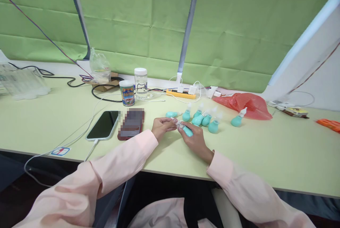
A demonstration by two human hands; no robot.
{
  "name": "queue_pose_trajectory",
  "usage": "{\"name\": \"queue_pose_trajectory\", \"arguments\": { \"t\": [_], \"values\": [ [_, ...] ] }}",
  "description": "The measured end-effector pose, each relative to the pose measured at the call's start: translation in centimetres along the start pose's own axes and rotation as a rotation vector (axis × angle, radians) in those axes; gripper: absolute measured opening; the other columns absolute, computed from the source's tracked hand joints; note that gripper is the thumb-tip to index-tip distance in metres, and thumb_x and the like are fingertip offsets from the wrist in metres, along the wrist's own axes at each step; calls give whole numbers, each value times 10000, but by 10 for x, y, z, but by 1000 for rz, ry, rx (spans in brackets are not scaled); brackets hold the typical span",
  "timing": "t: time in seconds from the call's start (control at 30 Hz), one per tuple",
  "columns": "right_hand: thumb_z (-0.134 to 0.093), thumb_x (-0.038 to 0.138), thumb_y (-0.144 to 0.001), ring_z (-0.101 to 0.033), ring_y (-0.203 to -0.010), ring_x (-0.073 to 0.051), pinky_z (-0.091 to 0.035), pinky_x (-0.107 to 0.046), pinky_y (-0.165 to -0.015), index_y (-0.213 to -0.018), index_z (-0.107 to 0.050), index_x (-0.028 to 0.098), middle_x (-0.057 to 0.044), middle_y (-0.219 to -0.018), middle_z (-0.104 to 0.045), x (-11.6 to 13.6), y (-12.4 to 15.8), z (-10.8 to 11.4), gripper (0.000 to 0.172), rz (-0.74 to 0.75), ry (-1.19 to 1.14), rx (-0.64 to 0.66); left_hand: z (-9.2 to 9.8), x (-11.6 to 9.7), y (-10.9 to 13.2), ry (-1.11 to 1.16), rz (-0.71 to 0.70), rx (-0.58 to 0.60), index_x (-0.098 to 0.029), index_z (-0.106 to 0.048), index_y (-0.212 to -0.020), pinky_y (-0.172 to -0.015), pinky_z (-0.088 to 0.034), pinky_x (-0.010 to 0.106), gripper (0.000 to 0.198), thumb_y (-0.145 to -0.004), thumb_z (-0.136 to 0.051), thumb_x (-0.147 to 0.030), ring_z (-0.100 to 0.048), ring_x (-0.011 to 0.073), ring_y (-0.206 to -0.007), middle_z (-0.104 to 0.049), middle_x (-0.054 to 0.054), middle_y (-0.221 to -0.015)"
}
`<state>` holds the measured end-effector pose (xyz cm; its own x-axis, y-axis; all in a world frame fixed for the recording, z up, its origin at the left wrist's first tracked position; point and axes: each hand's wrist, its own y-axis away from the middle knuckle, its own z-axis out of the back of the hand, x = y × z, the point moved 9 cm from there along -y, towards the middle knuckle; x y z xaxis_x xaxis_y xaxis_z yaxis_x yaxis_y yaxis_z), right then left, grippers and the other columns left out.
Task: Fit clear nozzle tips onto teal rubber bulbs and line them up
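Between my two hands is a teal bulb syringe [188, 131] with a clear nozzle, tilted toward the left. My right hand [196, 138] wraps around its soft bulb. At the nozzle end, my left hand [163, 127] pinches the clear tip, partly hidden by the fingers. Just beyond my hands, several more teal bulb syringes [213, 126] stand or lie in a loose group, their clear nozzles mostly pointing up. One more bulb syringe [236, 121] sits apart on the right, leaning.
Left of my hands lie a white-cased phone [103, 126] on a cable and a blurred, dark red-edged phone [131, 124]. Behind them stand a labelled can [127, 94] and a clear jar [141, 83]. A yellow power strip [181, 94] and red plastic bag [245, 104] lie at the back.
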<state>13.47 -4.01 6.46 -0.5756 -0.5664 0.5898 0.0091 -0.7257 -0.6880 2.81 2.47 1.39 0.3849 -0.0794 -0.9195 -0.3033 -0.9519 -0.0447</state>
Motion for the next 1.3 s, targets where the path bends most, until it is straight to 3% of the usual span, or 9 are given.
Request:
{"name": "queue_pose_trajectory", "arguments": {
  "t": [0.33,0.5,0.57,0.67,0.77,0.87,1.07,1.17,1.3],
  "values": [
    [-549,286,-660,-577,-747,-227,-429,-363,-687,-839,-613,235,-38,-820,-637,-1,-7,4,197,-16,-62,64,-5,-10,1,-78,-49,39,-83,-623,-652,-699,-485,348,307,-462,-701,-312,-576,165,-685,-623,57,-674],
    [-548,305,-663,-562,-664,-181,-423,-305,-634,-781,-589,210,-21,-729,-618,10,-26,25,157,44,41,127,-16,-28,5,-264,-136,89,-90,-626,-775,-697,-469,351,387,-667,-503,-441,-572,189,-743,-628,105,-781],
    [-551,315,-660,-553,-683,-172,-421,-297,-647,-779,-576,199,-25,-759,-608,6,-34,48,168,27,56,34,-19,-42,7,-502,-280,76,-112,-606,-869,-740,-443,350,415,-739,-388,-440,-548,193,-815,-607,113,-896],
    [-548,330,-660,-533,-694,-158,-416,-287,-644,-783,-561,188,-23,-751,-587,-8,-39,91,189,2,60,-177,-28,-56,11,-1071,-544,43,-182,-541,-1012,-849,-355,367,339,-753,-392,-343,-425,221,-1006,-496,85,-1115],
    [-524,356,-674,-511,-671,-137,-403,-275,-617,-801,-549,168,-21,-737,-554,-29,-37,142,228,4,71,-482,-36,-41,7,-1530,-622,60,-222,-428,-1132,-873,-296,417,403,-730,-419,-242,-295,270,-1103,-300,75,-1277],
    [-514,386,-671,-498,-668,-133,-396,-276,-614,-800,-558,146,-28,-722,-544,-53,-32,179,276,-12,128,-677,-46,-21,3,-1765,-682,123,-257,-379,-1158,-900,-195,495,428,-733,-407,-212,-185,312,-1156,-202,44,-1322],
    [-508,430,-636,-522,-642,-156,-405,-276,-563,-818,-575,128,-57,-714,-580,-106,-37,192,359,-240,325,-559,-69,13,-3,-1868,-728,336,-233,-365,-1151,-867,-175,551,375,-776,-340,-224,-249,291,-1117,-391,72,-1196],
    [-523,404,-613,-538,-631,-157,-413,-280,-591,-794,-565,129,-60,-706,-591,-128,-37,181,332,-359,440,-389,-71,13,-7,-1855,-733,333,-205,-441,-1070,-851,-217,526,309,-775,-351,-217,-330,268,-1045,-511,82,-1014],
    [-546,374,-568,-548,-634,-177,-409,-289,-593,-823,-530,133,-56,-662,-590,-155,-34,162,351,-513,577,-137,-67,7,-10,-1717,-707,356,-200,-505,-962,-768,-340,420,257,-719,-449,-262,-409,235,-930,-532,68,-900]
  ]
}}
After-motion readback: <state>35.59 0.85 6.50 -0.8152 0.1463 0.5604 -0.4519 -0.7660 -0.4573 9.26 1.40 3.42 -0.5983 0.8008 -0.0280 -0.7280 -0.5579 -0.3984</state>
